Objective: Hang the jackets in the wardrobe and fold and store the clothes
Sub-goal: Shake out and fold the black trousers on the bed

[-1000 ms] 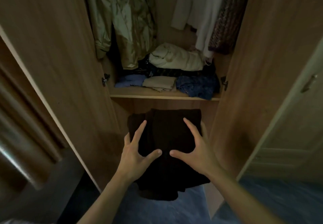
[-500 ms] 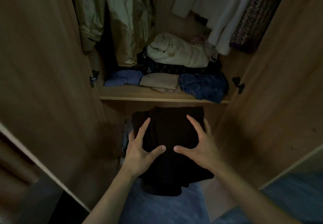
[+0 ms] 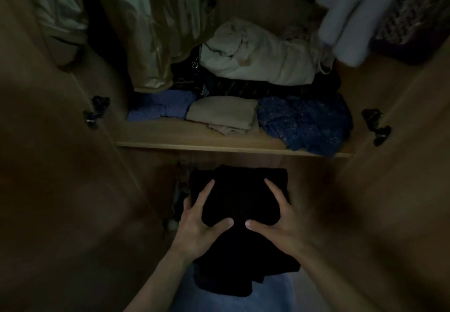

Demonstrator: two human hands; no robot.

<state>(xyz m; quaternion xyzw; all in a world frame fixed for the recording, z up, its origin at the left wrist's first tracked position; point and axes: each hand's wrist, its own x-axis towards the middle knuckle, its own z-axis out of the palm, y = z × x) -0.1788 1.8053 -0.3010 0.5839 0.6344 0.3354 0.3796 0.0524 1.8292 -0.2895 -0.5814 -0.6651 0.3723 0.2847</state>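
head view: left hand (image 3: pixel 197 226) and right hand (image 3: pixel 280 224) hold a folded black garment (image 3: pixel 241 204) between spread fingers, thumbs on top, soft knit drooping below the wrists. beyond it, a wooden shelf (image 3: pixel 170 138) carries folded beige cloth (image 3: pixel 224 114) and blue fabric (image 3: pixel 304 121).

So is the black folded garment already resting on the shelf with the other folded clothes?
No, the black folded garment is held in both hands below the shelf, in front of its edge.
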